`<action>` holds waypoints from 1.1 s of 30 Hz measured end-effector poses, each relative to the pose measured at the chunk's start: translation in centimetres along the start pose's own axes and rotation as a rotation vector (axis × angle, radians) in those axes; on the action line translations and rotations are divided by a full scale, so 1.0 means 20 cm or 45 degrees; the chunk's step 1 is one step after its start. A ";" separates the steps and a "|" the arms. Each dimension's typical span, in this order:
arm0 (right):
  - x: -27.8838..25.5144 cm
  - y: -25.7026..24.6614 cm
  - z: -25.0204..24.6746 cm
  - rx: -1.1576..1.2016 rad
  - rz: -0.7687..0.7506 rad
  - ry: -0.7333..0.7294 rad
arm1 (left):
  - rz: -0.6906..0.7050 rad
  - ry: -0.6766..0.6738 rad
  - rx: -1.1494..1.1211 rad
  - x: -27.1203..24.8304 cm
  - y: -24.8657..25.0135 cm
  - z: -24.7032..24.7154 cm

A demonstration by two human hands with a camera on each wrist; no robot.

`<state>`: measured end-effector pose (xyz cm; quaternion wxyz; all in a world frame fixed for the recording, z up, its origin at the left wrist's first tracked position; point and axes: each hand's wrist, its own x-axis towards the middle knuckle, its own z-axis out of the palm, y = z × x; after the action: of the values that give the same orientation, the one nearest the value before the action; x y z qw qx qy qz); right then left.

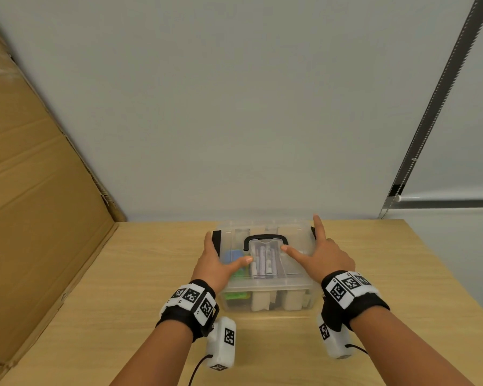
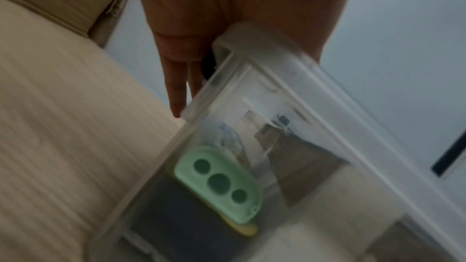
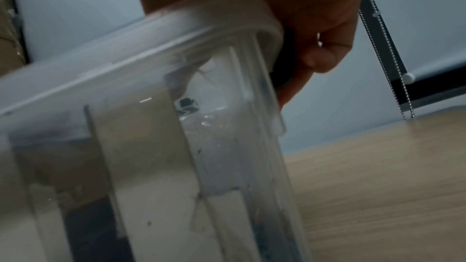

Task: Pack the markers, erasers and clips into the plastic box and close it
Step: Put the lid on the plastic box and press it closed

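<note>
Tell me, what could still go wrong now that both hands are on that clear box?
The left hand and right hand press the lid of the plastic box. A black side latch might not catch, leaving it unsealed. Fingers beside the latches could get pinched. Uneven pressure might slide the box across the table.

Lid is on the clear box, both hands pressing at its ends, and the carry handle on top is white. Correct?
Not quite: the carry handle is black, as the head view shows. The lid is on the clear box, with the left hand and right hand at its ends.
</note>
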<state>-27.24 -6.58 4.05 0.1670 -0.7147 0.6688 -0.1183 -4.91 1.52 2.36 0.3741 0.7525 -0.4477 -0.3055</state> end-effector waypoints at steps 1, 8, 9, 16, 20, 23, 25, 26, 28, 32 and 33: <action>-0.01 -0.01 0.00 -0.021 -0.010 -0.007 | -0.013 0.001 -0.022 0.00 0.00 0.00; 0.00 0.02 0.01 0.320 -0.039 -0.118 | 0.009 0.019 -0.122 0.00 0.01 0.00; 0.01 0.03 0.02 0.369 -0.032 -0.110 | 0.010 0.024 -0.127 0.00 0.01 0.00; 0.05 0.03 0.03 0.412 -0.019 -0.101 | 0.010 0.044 -0.149 0.00 0.02 0.01; 0.04 0.02 0.04 0.260 -0.060 -0.092 | -0.008 0.040 -0.123 0.02 0.01 0.01; 0.04 0.00 0.03 0.181 -0.118 -0.103 | -0.031 0.033 -0.083 0.04 -0.01 0.02; 0.03 0.00 0.03 0.179 -0.137 -0.106 | -0.034 0.035 -0.068 0.04 -0.01 0.02; 0.03 0.01 0.03 0.194 -0.142 -0.105 | -0.032 0.039 -0.063 0.04 -0.01 0.02; 0.02 0.02 0.04 0.244 -0.140 -0.074 | -0.011 0.051 -0.065 0.04 -0.01 0.02; -0.02 0.04 0.06 0.407 -0.133 0.032 | 0.028 0.083 -0.085 0.01 -0.01 0.02; -0.02 0.04 0.06 0.422 -0.139 0.042 | 0.030 0.099 -0.087 0.01 -0.01 0.02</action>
<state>-27.63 -6.12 2.64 0.2648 -0.7107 0.6029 -0.2476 -4.99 1.34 1.93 0.4202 0.7454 -0.4308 -0.2867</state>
